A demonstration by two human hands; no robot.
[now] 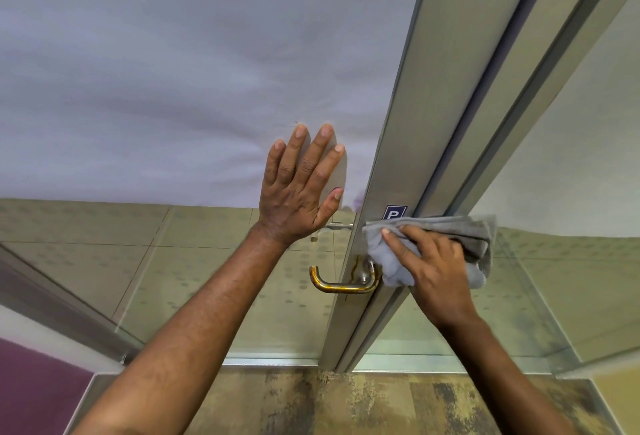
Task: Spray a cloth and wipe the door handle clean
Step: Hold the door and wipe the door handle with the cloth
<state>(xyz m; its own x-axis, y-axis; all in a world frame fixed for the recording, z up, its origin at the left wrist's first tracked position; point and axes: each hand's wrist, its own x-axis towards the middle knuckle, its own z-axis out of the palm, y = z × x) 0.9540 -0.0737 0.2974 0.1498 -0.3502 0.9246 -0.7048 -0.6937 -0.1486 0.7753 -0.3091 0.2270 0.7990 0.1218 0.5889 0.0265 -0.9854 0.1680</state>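
A brass-toned lever door handle (341,285) juts left from the metal door stile (391,171), with rust-coloured streaks at its base. My right hand (427,265) presses a crumpled grey cloth (450,237) against the stile just right of and above the handle's base; the cloth touches the handle's mount. My left hand (299,188) lies flat with fingers spread on the frosted glass door panel (173,88), above and left of the handle. No spray bottle is in view.
A small blue sticker with a white P (394,213) sits on the stile above the cloth. A second frame post (540,88) runs to the right. Through the lower glass I see tiled floor; patterned carpet (346,403) lies below.
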